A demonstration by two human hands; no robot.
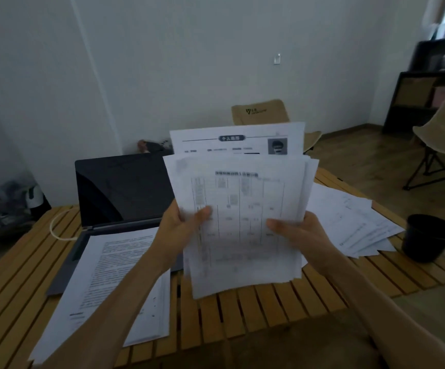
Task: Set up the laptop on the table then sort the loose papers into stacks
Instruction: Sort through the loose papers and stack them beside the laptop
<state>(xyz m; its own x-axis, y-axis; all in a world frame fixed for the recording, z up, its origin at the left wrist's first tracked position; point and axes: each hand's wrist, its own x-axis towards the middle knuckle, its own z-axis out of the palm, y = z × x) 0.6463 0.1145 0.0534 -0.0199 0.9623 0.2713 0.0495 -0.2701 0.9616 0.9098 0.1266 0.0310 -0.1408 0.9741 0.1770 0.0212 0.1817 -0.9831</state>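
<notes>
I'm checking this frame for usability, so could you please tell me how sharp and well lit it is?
Head view: dim, flat light; the held papers are motion-blurred, their print unreadable, with both the left hand and right hand soft; the laptop screen is dark; wide-angle distortion bends the table slats.

open laptop [125, 193], held sheaf [242, 222], fanned papers [360, 222]
</notes>
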